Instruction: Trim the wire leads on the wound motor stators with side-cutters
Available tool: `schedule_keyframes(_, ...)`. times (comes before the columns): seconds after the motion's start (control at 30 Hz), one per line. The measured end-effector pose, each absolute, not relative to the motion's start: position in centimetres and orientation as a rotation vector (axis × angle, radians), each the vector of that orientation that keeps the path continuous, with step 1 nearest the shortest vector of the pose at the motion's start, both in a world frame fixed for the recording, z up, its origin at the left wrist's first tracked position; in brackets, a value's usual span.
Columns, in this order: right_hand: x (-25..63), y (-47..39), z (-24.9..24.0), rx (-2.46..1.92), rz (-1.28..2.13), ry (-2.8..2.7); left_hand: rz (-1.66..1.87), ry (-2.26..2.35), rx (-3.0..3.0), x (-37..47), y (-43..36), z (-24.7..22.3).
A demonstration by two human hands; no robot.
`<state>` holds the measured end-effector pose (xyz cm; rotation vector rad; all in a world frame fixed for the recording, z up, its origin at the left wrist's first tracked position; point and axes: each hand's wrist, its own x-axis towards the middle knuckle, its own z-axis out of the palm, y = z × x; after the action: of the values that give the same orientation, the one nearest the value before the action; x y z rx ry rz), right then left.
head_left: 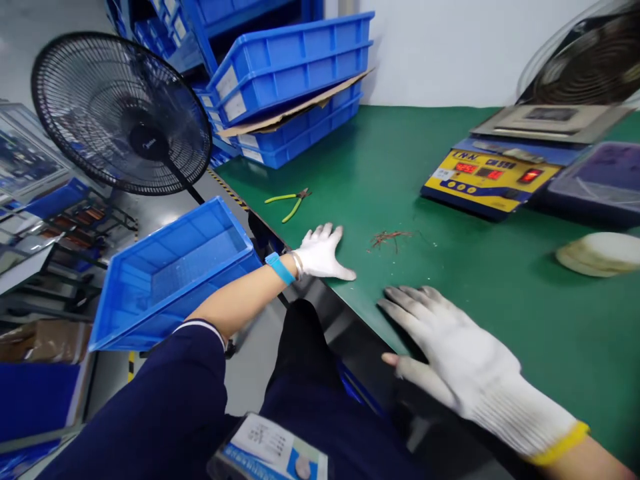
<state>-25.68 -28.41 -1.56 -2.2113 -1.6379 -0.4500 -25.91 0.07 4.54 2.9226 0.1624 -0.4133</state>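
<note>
Left grip [323,257]: white-gloved, thumb and fingers spread, nothing held; it lies at the near edge of the green bench [370,160]. A blue band [281,268] circles that wrist. Right grip [450,347]: white glove with yellow cuff hem, fingers extended, thumb apart, nothing held. The fingertips of this glove are greyed and the thumb tip is bare; they are at the bench edge, though contact cannot be confirmed.

Wire scraps [389,237], thin and copper-coloured, lie in a loose tangle on the bench, just beyond the two grips and between them. Cutters [301,195] with green handles lie spread on the bench, beyond the left grip.

Further right on the bench: a yellow-faced unit [487,183] with lit red digits, a dark tray [595,183] beside it, and a pale round block [600,255] nearer the person. At the far left corner, blue bins [300,60] are stacked with a cardboard sheet [300,108] between them. Off the bench, left, are a blue crate [185,273] and a black fan [145,141].
</note>
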Motion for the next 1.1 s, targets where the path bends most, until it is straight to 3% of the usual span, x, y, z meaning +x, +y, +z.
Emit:
schedule_keyframes(0.43,-25.1,-29.8,-2.6,-2.118,-0.438,-1.573,-0.663,0.220,2.941,-24.9,-0.7,5.8)
schedule_keyframes(0.77,-24.8,-30.0,-2.8,-2.093,-0.408,-1.529,-0.633,0.287,2.949,-24.8,-1.0,5.7)
schedule_keyframes(1.1,-24.2,-30.4,-1.5,-2.132,-0.269,-1.282,-0.375,0.443,2.923,-24.0,-5.1,4.0)
